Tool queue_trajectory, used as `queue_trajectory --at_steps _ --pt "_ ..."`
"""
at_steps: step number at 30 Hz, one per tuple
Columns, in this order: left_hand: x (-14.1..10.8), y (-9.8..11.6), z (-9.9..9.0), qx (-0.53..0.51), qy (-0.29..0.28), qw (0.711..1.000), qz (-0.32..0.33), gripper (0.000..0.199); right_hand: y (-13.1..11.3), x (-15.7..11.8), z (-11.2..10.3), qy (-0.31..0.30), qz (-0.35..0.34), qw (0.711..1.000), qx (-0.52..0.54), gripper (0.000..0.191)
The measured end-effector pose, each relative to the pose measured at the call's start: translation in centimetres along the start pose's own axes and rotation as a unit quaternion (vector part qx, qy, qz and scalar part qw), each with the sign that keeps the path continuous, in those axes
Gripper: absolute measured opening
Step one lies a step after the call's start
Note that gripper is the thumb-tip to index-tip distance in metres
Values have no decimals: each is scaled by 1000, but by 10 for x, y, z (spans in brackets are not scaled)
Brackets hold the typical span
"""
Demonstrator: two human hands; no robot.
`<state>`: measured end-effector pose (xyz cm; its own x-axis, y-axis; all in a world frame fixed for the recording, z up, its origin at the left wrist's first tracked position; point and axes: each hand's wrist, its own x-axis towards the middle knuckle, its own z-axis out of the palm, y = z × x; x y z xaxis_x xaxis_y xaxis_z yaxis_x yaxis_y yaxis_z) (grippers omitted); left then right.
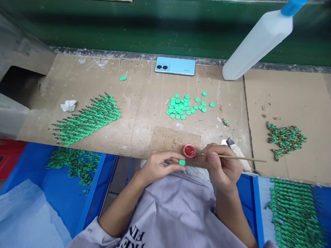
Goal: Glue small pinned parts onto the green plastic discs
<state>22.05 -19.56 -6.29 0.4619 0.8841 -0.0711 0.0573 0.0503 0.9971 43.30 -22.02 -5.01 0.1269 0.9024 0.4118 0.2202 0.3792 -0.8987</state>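
Note:
My left hand (164,164) pinches a small green disc (182,162) with tiny holes, like a button, between thumb and fingertips. Just above it, at the cardboard's front edge, stands a small round pot (190,151) of red paste or paint. In my right hand (223,165) is a thin paintbrush (243,158), gripped like a pen; its handle points right and its tip is at the pot's right rim. A loose pile of similar green discs (178,106) lies beyond the pot. To the left, green discs joined to dark beaded pieces (89,119) lie in slanting rows.
A light-blue phone (176,66) and a tall white bottle (258,44) are at the back. Green-and-brown beaded pieces (286,139) form a heap at right. A flat blade tool (238,151) lies beside my right hand. Blue bins (97,186) with green pieces flank me below the table.

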Motion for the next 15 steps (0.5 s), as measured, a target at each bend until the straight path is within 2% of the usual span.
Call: queue_trajectory --at_steps 3,7,15 --pt "0 1 0 -5 2 1000 2 31 -2 -6 1 -33 -35 998 48 15" --pt "0 1 -1 3 -6 1000 5 29 -5 -8 3 -96 -73 991 64 15" --pt "-1 0 0 -5 -6 1000 11 28 -1 -7 3 -126 -84 987 50 12"
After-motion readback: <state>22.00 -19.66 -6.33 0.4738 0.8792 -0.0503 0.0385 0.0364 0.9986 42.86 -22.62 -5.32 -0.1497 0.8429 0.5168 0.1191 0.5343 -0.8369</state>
